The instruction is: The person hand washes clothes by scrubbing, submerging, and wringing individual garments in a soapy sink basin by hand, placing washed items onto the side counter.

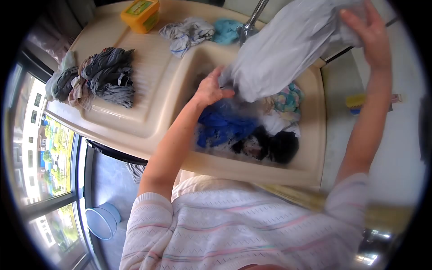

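Observation:
A wet light grey garment (283,49) is stretched up over the basin, slightly blurred. My right hand (370,38) grips its upper end, high at the right. Lower down, my left hand (212,87) has its fingers closed on the garment's lower left edge, just above the basin (315,135). Soapy water in the basin holds a blue cloth (227,123), a black cloth (284,147), a white cloth (275,122) and a patterned green cloth (288,97). The garment hides part of the basin's far side.
Dark grey wrung clothes (110,74) lie on the ribbed washboard (148,58) at left. A yellow tub (140,15), a whitish cloth (186,33) and a teal cloth (227,30) sit along the back by the faucet (253,22). A blue bucket (102,220) stands on the floor.

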The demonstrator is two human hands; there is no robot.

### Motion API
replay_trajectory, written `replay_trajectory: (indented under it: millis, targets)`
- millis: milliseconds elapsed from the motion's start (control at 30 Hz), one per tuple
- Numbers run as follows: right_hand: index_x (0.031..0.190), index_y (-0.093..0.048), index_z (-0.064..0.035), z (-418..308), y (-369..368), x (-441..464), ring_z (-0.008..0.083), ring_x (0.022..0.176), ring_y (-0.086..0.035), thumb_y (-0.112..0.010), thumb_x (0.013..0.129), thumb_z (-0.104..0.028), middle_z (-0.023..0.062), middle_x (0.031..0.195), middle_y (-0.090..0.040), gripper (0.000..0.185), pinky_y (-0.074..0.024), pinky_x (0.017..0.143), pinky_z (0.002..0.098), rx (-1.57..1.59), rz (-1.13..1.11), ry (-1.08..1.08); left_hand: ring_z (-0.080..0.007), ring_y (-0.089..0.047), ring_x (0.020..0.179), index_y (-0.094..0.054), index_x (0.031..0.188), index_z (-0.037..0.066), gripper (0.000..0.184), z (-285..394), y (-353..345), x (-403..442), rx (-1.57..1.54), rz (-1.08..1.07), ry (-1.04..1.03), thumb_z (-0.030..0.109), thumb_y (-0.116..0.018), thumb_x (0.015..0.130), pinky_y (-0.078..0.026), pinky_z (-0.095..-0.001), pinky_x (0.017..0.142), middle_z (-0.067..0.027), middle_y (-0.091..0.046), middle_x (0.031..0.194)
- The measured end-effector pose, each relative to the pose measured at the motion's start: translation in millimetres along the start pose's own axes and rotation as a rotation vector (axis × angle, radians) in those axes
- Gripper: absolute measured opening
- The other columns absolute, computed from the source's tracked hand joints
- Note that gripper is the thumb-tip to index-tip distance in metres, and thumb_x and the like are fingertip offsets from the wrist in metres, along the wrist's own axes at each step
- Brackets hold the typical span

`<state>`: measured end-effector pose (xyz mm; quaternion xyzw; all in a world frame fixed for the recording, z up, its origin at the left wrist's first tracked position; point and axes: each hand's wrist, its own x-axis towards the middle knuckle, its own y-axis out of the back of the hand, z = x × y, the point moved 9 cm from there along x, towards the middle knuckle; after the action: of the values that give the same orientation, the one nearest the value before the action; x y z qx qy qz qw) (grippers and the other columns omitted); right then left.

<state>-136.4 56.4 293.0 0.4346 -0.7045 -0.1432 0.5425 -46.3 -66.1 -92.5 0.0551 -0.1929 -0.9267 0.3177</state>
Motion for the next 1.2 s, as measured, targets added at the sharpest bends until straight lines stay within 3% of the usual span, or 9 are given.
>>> replay_trajectory:
  millis: [167,300,533,600,767,833,867,1067,1200]
  targets:
    - [0.128,-0.038,-0.0024,133,-180,-135,0.0199,0.113,-0.043,-0.072,0.069,-0.01,0.0108,0.122,-0.047,0.069,-0.0329,0.097,0.0308,0.312,-0.207,-0.367,-0.034,-0.042,0.115,-0.026,0.133,0.006,0.096,-13,22,-9,0.134,0.01,0.023,0.027,-0.077,0.054,-0.036,-0.0368,0.096,-0.0214,-0.042,0.125]
    - [0.125,-0.04,-0.0046,203,-295,-252,0.0277,0.102,-0.055,-0.073,0.064,-0.019,0.0187,0.107,-0.057,0.071,-0.0419,0.086,0.0329,0.096,-0.436,-0.694,-0.0349,-0.04,0.116,-0.028,0.133,0.009,0.098,-35,4,-16,0.256,-0.063,0.021,0.025,-0.079,0.051,-0.034,-0.0375,0.097,-0.0204,-0.041,0.125]
    - [0.12,-0.044,-0.0001,82,-145,-69,0.0122,0.098,-0.052,-0.069,0.07,0.001,0.0062,0.108,-0.054,0.056,-0.0436,0.087,0.0262,0.623,-0.195,-0.38,-0.0356,-0.03,0.122,-0.018,0.136,0.013,0.112,-29,1,-11,0.287,-0.021,0.003,0.031,-0.083,0.047,-0.03,-0.0412,0.1,-0.0187,-0.034,0.131]
    - [0.116,-0.049,0.0001,25,-97,-25,0.013,0.09,-0.055,-0.065,0.073,-0.002,0.0064,0.102,-0.056,0.046,-0.0466,0.079,0.0261,0.387,-0.128,-0.072,-0.0366,-0.03,0.121,-0.019,0.135,0.012,0.116,-13,7,-9,0.204,0.102,-0.115,0.035,-0.085,0.042,-0.029,-0.0434,0.1,-0.0177,-0.034,0.131]
    - [0.114,-0.049,0.0025,-59,-52,11,0.0135,0.089,-0.056,-0.064,0.074,-0.009,0.0071,0.098,-0.058,0.044,-0.0445,0.079,0.0265,0.426,-0.168,0.014,-0.0345,-0.042,0.113,-0.04,0.122,0.005,0.088,78,22,4,-0.139,0.212,-0.423,0.026,-0.081,0.047,-0.037,-0.0398,0.091,-0.0167,-0.048,0.118]
    - [0.113,-0.048,0.0022,-55,-38,9,0.0142,0.09,-0.055,-0.064,0.074,-0.012,0.0071,0.1,-0.058,0.044,-0.0443,0.079,0.0276,0.419,-0.095,-0.037,-0.0332,-0.048,0.107,-0.045,0.117,0.004,0.078,88,25,11,-0.283,0.288,-0.369,0.024,-0.08,0.05,-0.039,-0.0374,0.088,-0.0168,-0.053,0.112]
    - [0.114,-0.048,0.0014,-39,-22,1,0.0149,0.092,-0.054,-0.064,0.074,-0.013,0.007,0.102,-0.057,0.045,-0.0444,0.079,0.0285,0.401,-0.01,-0.106,-0.0166,-0.058,0.082,-0.058,0.096,-0.001,0.04,89,29,15,-0.189,0.421,-0.351,0.013,-0.074,0.062,-0.046,-0.0303,0.074,-0.008,-0.064,0.088]
    - [0.118,-0.044,-0.0039,104,59,-109,0.0187,0.103,-0.048,-0.064,0.076,-0.022,0.0066,0.113,-0.05,0.05,-0.0461,0.076,0.0358,0.357,0.482,-0.542,-0.0214,-0.059,0.083,-0.058,0.099,-0.005,0.032,79,63,27,-0.711,0.422,-0.17,0.004,-0.056,0.068,-0.045,-0.0273,0.074,-0.0141,-0.063,0.088]
    - [0.131,-0.029,-0.0073,248,-73,-316,0.0223,0.116,-0.04,-0.064,0.078,-0.024,0.0098,0.121,-0.045,0.065,-0.0463,0.075,0.0448,0.829,0.402,-1.2,-0.0179,-0.056,0.081,-0.056,0.1,-0.006,0.036,85,58,31,-0.617,0.471,-0.18,-0.001,-0.05,0.065,-0.044,-0.0263,0.074,-0.0128,-0.061,0.089]
